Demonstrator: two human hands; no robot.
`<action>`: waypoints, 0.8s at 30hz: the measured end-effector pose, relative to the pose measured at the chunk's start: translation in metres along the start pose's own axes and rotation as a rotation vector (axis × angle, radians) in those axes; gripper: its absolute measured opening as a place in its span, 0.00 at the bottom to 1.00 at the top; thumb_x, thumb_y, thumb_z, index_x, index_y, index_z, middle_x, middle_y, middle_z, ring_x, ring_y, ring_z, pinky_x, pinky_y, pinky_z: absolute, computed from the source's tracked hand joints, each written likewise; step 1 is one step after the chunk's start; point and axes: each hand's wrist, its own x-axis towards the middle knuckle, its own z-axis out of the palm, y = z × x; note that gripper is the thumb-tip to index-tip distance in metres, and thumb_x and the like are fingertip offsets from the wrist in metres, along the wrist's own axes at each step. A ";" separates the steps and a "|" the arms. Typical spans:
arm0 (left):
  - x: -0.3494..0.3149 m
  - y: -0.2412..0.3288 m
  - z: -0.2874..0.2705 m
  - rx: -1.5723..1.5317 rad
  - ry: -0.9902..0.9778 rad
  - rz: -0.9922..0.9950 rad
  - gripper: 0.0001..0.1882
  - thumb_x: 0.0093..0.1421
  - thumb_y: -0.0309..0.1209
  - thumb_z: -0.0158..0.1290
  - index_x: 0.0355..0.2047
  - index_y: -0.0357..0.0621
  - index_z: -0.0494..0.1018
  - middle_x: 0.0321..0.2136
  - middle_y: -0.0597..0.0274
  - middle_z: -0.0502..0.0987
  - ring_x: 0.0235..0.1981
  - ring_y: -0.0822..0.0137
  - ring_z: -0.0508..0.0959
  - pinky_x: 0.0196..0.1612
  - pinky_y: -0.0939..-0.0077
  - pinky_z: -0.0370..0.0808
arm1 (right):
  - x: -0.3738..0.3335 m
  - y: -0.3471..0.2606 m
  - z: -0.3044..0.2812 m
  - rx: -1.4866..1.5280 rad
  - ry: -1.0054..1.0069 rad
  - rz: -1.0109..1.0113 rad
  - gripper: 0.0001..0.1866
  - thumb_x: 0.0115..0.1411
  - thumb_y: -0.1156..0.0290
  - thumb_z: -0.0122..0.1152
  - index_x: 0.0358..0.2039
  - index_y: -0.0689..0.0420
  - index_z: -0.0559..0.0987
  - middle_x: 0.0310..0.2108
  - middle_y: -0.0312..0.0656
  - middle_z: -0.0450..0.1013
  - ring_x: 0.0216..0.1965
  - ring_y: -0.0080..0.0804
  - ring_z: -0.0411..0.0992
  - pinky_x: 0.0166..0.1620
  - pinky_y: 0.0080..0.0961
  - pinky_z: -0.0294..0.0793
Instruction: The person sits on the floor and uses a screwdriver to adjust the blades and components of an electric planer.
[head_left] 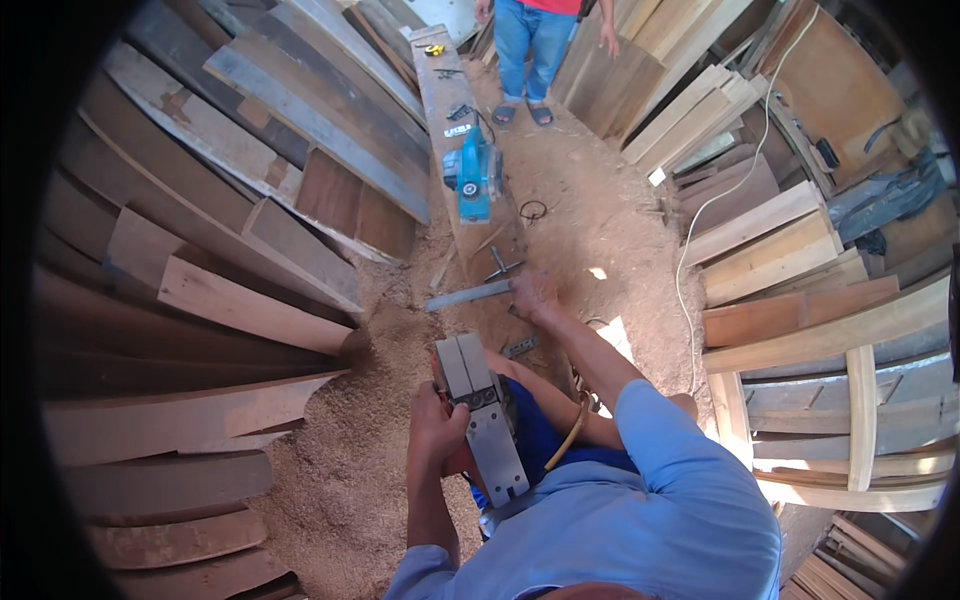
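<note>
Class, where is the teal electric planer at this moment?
In the head view, the teal electric planer is at upper middle, on the long narrow plank, between the yellow tape measure and the flat metal bar in the right hand.

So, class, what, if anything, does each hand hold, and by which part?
Left hand: the upturned electric planer, by its left side near mid-length. Right hand: apparently the flat metal strip, by its right end.

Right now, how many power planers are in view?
2: one upturned planer in the left hand; one teal planer on the long plank ahead. Others may be hidden.
</note>
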 end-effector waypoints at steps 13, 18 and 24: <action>-0.004 0.020 0.000 0.052 0.006 0.003 0.23 0.51 0.32 0.56 0.43 0.26 0.69 0.35 0.38 0.77 0.38 0.42 0.78 0.44 0.55 0.74 | -0.079 0.039 0.012 0.918 0.214 0.219 0.09 0.60 0.66 0.58 0.33 0.59 0.78 0.30 0.46 0.79 0.30 0.44 0.79 0.34 0.37 0.77; -0.010 0.022 0.002 0.103 0.024 0.031 0.23 0.51 0.32 0.56 0.43 0.26 0.69 0.35 0.36 0.78 0.41 0.42 0.80 0.45 0.54 0.75 | -0.169 0.032 -0.010 1.452 0.071 0.383 0.10 0.59 0.68 0.63 0.34 0.63 0.77 0.26 0.41 0.78 0.25 0.23 0.75 0.27 0.22 0.74; -0.011 0.036 0.009 0.219 0.047 0.053 0.22 0.51 0.35 0.55 0.41 0.26 0.71 0.34 0.34 0.78 0.41 0.39 0.79 0.45 0.53 0.74 | -0.215 0.034 -0.035 1.522 0.089 0.377 0.11 0.60 0.68 0.64 0.32 0.61 0.73 0.26 0.40 0.77 0.24 0.22 0.74 0.25 0.20 0.72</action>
